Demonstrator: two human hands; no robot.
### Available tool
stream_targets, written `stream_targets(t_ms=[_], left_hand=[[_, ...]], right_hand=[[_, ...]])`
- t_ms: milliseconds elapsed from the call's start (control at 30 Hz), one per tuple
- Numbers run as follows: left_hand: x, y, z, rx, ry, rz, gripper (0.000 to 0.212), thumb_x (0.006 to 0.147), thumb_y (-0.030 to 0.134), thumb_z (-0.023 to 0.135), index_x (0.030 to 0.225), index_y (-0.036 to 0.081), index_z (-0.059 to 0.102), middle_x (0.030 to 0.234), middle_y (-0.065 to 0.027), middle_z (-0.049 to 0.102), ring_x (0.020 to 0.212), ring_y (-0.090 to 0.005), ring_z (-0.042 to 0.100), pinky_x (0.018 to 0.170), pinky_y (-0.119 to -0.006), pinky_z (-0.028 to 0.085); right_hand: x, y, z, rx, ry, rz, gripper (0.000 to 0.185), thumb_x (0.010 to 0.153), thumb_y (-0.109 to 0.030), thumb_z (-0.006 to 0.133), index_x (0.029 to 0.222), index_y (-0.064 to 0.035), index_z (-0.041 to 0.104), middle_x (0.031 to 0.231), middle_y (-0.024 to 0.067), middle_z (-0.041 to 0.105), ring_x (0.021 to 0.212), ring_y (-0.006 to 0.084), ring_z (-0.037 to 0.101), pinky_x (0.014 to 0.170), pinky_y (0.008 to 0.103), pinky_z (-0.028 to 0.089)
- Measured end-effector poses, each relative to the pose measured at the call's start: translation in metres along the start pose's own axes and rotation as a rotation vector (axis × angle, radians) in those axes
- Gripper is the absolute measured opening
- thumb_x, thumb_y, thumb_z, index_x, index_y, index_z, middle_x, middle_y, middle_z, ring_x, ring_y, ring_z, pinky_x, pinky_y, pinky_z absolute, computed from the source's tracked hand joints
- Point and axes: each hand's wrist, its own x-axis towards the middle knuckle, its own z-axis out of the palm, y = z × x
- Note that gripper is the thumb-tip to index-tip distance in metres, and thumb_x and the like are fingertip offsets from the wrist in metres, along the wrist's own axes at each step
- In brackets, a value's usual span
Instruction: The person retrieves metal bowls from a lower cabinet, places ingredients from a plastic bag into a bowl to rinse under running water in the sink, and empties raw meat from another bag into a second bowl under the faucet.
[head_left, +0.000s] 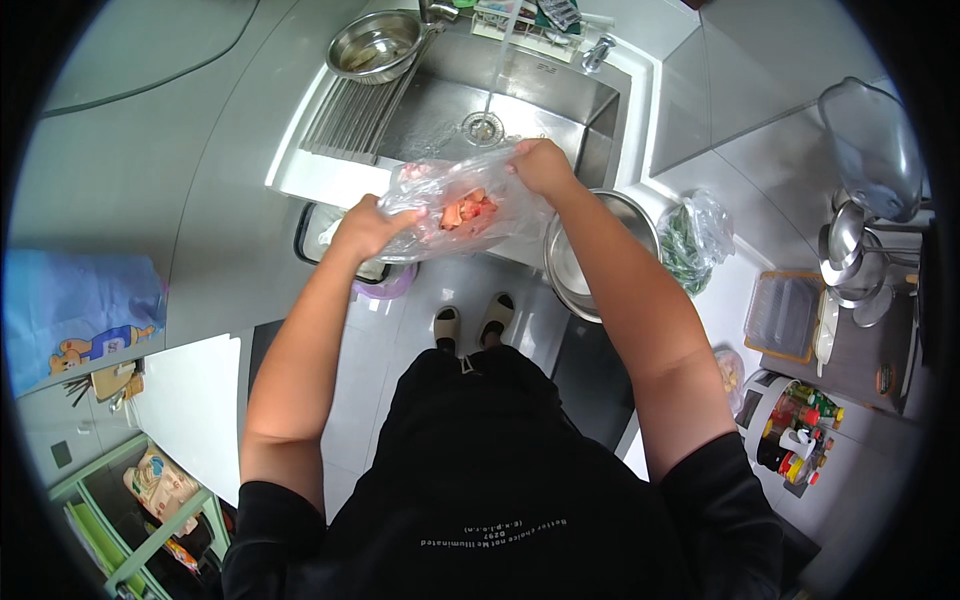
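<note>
Between my two hands a clear plastic bag is stretched out, just on my side of the sink. Pieces of raw, pinkish-orange meat lie in it, and paler pieces show near its far left edge. My left hand grips the bag's left end, thumb on top. The opposite end is pinched in my right hand, level with the sink's front edge. Behind the bag, a stream of water falls into the stainless steel sink over its drain strainer.
A metal bowl holding liquid stands on a roll-up drying rack at left. To the right, a steel basin sits partly under my forearm, beside a bag of green vegetables. A lined bin is below my left hand.
</note>
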Motion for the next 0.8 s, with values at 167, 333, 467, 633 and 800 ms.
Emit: stream_targets(t_ms=[167, 333, 467, 633, 800], left_hand=[[0.011, -0.002, 0.007, -0.107, 0.033, 0.083, 0.047, 0.073, 0.033, 0.069, 0.099, -0.006, 0.061, 0.091, -0.0185, 0.066, 0.081, -0.0281, 0.064, 0.073, -0.037, 0.048], [0.022, -0.028, 0.016, -0.9, -0.013, -0.32, 0.026, 0.081, 0.015, 0.058, 0.105, 0.004, 0.058, 0.095, -0.007, 0.061, 0.073, -0.0204, 0.059, 0.067, -0.032, 0.05], [0.021, -0.025, 0.02, -1.19, 0.021, -0.391, 0.025, 0.082, 0.016, 0.055, 0.102, 0.0, 0.055, 0.097, -0.011, 0.06, 0.075, -0.0209, 0.06, 0.063, -0.034, 0.053], [0.036, -0.051, 0.031, -1.25, -0.139, -0.417, 0.024, 0.084, 0.015, 0.052, 0.102, -0.001, 0.055, 0.091, -0.0094, 0.062, 0.075, -0.0185, 0.062, 0.064, -0.03, 0.053], [0.047, -0.07, 0.045, -1.404, -0.188, -0.384, 0.027, 0.088, 0.017, 0.049, 0.107, -0.002, 0.054, 0.095, -0.0101, 0.062, 0.081, -0.0174, 0.062, 0.072, -0.029, 0.053]], right_hand=[[0.012, 0.0, 0.033, 0.541, 0.097, 0.199, 0.022, 0.073, -0.01, 0.058, 0.092, -0.0001, 0.064, 0.078, 0.0144, 0.065, 0.072, 0.0246, 0.062, 0.064, 0.0339, 0.047], [0.021, 0.02, 0.057, 1.07, 0.228, 0.411, 0.015, 0.074, -0.007, 0.057, 0.085, 0.0011, 0.064, 0.07, 0.0106, 0.06, 0.063, 0.0216, 0.059, 0.053, 0.0359, 0.046], [0.023, 0.033, 0.069, 1.125, 0.085, 0.417, 0.008, 0.075, -0.005, 0.059, 0.079, 0.0026, 0.061, 0.073, 0.0111, 0.059, 0.063, 0.0242, 0.059, 0.054, 0.038, 0.047], [0.031, 0.034, 0.062, 0.663, -0.064, 0.337, 0.01, 0.074, -0.009, 0.062, 0.072, 0.001, 0.061, 0.069, 0.0105, 0.059, 0.062, 0.0245, 0.058, 0.054, 0.0371, 0.047], [0.035, 0.017, 0.057, 0.159, 0.064, 0.161, 0.021, 0.069, -0.018, 0.059, 0.073, 0.0018, 0.064, 0.074, 0.0215, 0.063, 0.068, 0.0339, 0.063, 0.063, 0.0412, 0.049]])
